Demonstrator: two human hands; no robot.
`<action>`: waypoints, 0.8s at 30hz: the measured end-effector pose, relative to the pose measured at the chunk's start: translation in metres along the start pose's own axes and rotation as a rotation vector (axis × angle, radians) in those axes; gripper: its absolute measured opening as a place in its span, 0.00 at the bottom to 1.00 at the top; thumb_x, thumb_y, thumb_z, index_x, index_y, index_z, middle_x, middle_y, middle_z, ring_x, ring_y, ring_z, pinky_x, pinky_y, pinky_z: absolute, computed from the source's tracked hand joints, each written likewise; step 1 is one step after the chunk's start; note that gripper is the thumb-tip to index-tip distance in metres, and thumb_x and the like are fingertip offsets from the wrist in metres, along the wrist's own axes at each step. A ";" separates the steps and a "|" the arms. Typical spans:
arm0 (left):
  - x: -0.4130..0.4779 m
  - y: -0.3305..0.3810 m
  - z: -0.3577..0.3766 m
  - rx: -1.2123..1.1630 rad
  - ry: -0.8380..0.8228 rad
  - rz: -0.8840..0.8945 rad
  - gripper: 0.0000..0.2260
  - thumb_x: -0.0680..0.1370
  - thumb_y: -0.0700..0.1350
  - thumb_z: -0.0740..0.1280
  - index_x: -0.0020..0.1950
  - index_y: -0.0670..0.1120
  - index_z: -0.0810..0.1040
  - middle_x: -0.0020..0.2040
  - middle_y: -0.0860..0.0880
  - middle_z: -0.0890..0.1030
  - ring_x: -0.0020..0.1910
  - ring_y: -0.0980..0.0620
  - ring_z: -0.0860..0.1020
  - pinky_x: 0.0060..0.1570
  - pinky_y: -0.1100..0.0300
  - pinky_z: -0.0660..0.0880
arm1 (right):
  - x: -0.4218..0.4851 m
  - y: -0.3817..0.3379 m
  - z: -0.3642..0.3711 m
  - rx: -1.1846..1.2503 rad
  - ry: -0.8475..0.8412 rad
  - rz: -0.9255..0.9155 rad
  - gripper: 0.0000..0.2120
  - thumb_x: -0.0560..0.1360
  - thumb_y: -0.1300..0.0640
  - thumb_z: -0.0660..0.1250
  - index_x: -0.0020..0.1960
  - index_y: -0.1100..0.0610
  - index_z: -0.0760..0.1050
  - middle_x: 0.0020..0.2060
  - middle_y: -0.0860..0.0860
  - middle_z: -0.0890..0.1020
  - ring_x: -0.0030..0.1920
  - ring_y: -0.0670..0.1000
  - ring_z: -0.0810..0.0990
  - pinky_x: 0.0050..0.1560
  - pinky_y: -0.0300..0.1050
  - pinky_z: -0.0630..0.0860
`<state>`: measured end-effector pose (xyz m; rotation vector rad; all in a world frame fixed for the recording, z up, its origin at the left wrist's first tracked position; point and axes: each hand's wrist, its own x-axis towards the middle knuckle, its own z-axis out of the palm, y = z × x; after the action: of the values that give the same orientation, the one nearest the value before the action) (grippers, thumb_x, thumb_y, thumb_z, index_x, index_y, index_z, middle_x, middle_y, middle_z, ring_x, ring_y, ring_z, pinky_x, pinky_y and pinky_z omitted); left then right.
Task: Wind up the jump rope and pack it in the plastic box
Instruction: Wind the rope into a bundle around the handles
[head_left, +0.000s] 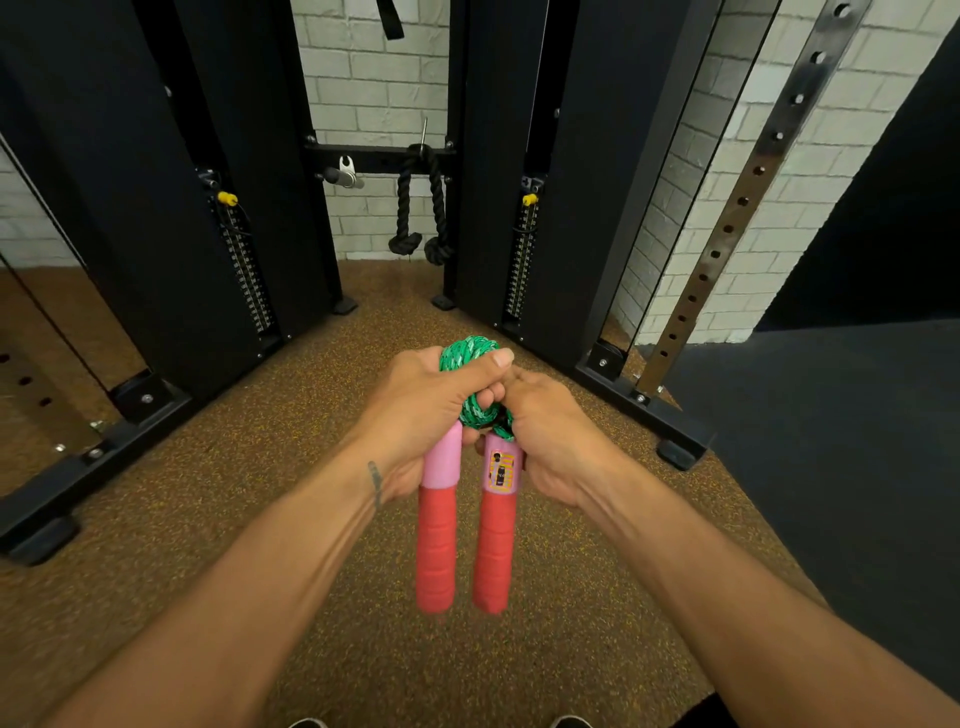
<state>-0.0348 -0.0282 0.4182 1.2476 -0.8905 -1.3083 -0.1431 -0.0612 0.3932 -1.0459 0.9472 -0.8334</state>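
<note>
The jump rope has a green-and-white braided cord wound into a tight bundle and two handles, pink at the top and red below. My left hand is closed around the bundle and the top of the left handle. My right hand grips the cord end and the top of the right handle, which has a small counter window. Both handles hang side by side, pointing down toward me. Fingers hide most of the cord. No plastic box is in view.
A black cable machine with weight stacks stands ahead, its base feet spreading left and right on the brown speckled floor. A black rope attachment hangs in its middle. A dark mat lies to the right. My shoe tips show at the bottom edge.
</note>
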 end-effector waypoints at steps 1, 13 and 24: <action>0.000 0.001 0.000 0.020 -0.006 0.017 0.07 0.74 0.47 0.74 0.42 0.46 0.80 0.32 0.51 0.80 0.28 0.59 0.75 0.23 0.66 0.71 | 0.000 -0.001 -0.001 0.001 -0.014 -0.015 0.18 0.84 0.56 0.56 0.37 0.53 0.74 0.27 0.47 0.77 0.30 0.49 0.73 0.32 0.43 0.72; 0.002 -0.008 0.008 0.121 0.112 0.226 0.13 0.72 0.53 0.76 0.50 0.47 0.81 0.40 0.48 0.82 0.38 0.52 0.82 0.37 0.51 0.83 | 0.001 -0.003 -0.016 -0.028 -0.113 -0.281 0.10 0.83 0.55 0.59 0.50 0.59 0.76 0.36 0.51 0.79 0.34 0.48 0.79 0.33 0.42 0.77; -0.004 0.008 0.001 -0.138 -0.011 0.123 0.17 0.65 0.45 0.77 0.51 0.40 0.79 0.33 0.51 0.79 0.25 0.59 0.76 0.21 0.66 0.72 | -0.008 -0.007 -0.017 -0.493 0.032 -0.501 0.16 0.82 0.43 0.56 0.58 0.54 0.74 0.49 0.52 0.82 0.47 0.54 0.81 0.47 0.64 0.80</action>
<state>-0.0349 -0.0260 0.4267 1.0632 -0.8570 -1.2581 -0.1624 -0.0614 0.3984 -1.7474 0.9541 -1.0525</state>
